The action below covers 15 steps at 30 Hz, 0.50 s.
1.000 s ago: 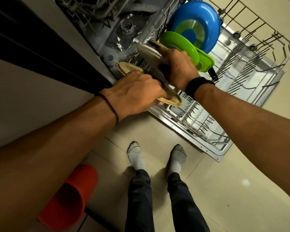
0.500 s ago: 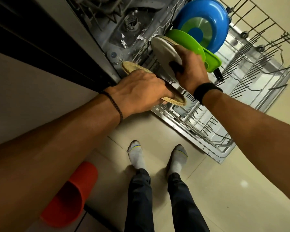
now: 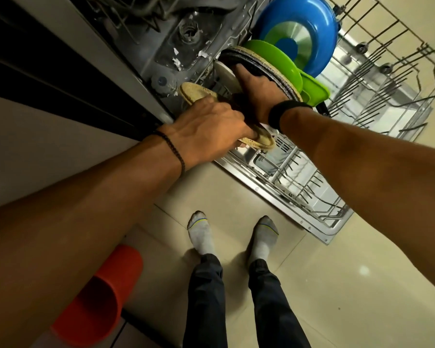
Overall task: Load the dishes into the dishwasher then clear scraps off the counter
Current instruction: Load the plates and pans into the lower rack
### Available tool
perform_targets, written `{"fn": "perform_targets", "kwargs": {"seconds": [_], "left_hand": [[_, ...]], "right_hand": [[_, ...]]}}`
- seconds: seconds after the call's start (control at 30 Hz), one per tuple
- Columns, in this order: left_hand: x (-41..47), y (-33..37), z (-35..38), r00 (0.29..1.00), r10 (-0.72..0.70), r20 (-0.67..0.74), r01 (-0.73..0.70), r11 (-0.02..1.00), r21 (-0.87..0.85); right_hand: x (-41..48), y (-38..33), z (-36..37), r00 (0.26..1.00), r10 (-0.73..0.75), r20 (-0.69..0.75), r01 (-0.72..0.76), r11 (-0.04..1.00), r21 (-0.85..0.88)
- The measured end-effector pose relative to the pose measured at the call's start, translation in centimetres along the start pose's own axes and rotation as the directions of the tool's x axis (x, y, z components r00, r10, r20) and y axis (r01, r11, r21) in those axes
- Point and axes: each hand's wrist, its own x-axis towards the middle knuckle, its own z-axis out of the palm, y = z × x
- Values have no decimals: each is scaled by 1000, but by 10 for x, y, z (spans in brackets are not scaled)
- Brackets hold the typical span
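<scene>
R hand (image 3: 256, 96): clamped round rim of dark plate (image 3: 269, 71), which stands on edge, touching green plate (image 3: 274, 54) behind it. L hand (image 3: 211, 131): gripping tan plate (image 3: 196, 92), speckled, roughly flat, over near-L corner of lower rack (image 3: 362, 104), not yet slotted.

In rack, biggest to smallest: blue dish (image 3: 319, 26) at back, upright; green plate just in front; dark plate next in row; green tub (image 3: 314, 91) near R wrist. Bare tines across rest of rack to R.

Step in hand, prob: seating dark plate in row. To do it well: drop bottom rim btwn two tines, lean it same way as green plate, let go only once steady. Then tip tan plate upright into next slot fwd, w/o knocking dark one. Keep L hand clear of R meanwhile.

Hard to make out: pale disc (image 3: 224, 74) by R fingertips, maybe underside of another plate, can't tell. Bottom rim + tines under dark plate hidden by R hand. Bench out of view, so scraps unknown. White flecks (image 3: 176, 62) on tub floor, unclear what.
</scene>
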Motion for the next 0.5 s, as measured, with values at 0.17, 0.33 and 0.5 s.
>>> {"fn": "perform_targets", "kwargs": {"seconds": [0.17, 0.33, 0.5], "left_hand": [[13, -8, 4, 999, -24, 42, 23, 999, 25], [22, -5, 3, 996, -30, 82, 26, 998, 58], [36, 5, 11, 986, -47, 159, 13, 978, 208]], "right_hand": [[-4, 8, -31, 991, 28, 128, -16, 996, -90], [-7, 14, -41, 988, 11, 152, 12, 989, -149], [-10, 17, -36, 997, 9, 80, 2, 991, -134]]}}
